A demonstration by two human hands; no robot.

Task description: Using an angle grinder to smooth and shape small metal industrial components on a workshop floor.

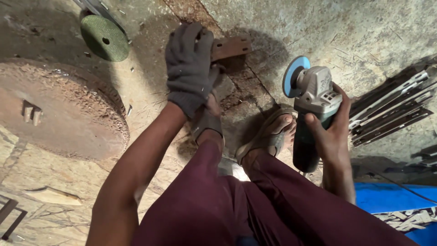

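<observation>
Your left hand (189, 68), in a grey knit glove, presses down on a rusty flat metal bracket (230, 47) lying on the concrete floor (364, 36), the gloved fingers held together and curled over the piece's near end; your sandalled left foot (207, 120) sits just beneath that hand. Your bare right hand (330, 132) wraps its fingers tightly round the body of an angle grinder (314, 107), whose blue disc (295, 75) hangs clear of the bracket, off to its right. A green cutting disc (105, 38) lies on the floor at upper left, above a big rusty round plate (59, 109). A stack of metal strips (391, 109) rests at right.
</observation>
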